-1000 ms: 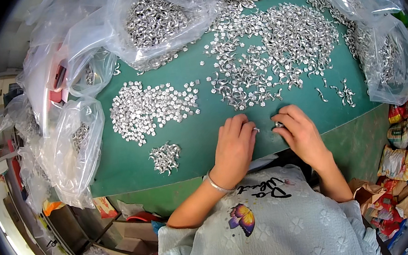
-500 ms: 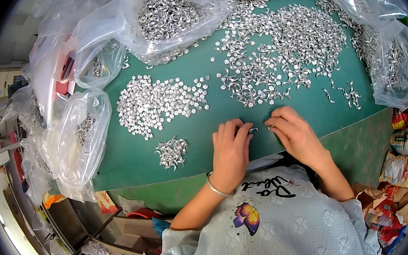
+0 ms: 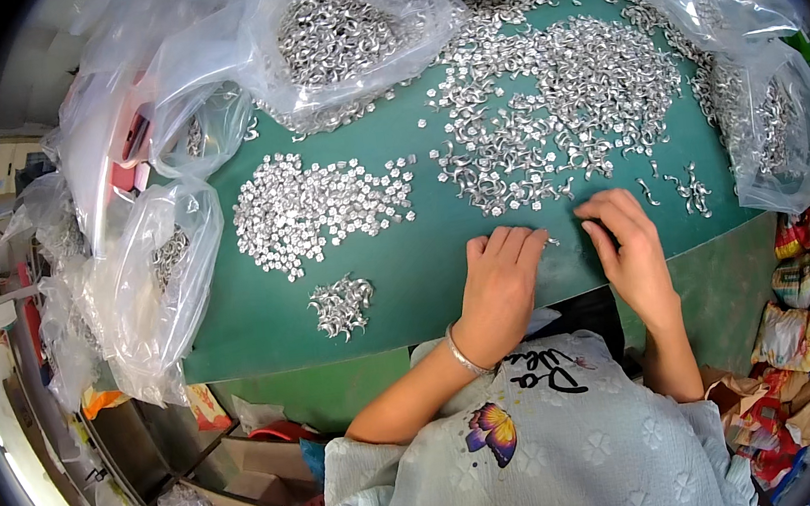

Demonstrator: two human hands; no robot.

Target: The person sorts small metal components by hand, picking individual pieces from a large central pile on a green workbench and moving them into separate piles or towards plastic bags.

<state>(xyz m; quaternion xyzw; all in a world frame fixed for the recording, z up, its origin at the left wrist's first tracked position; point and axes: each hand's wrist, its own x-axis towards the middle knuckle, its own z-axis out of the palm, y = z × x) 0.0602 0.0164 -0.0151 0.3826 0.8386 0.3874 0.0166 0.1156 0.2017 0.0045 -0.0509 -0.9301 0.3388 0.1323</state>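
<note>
Left hand [image 3: 503,280] and right hand [image 3: 638,261] moved rightward, grips uncertain (silver piece [image 3: 552,242] barely visible).

Colourful packets [image 3: 784,335] crowd the right side; a cardboard box [image 3: 266,456] sits lower left; a red object [image 3: 282,430] nearby.

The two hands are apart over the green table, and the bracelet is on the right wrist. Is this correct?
Not quite: the bracelet is on the left wrist, as the head view shows. The two hands are apart over the green table.
</note>
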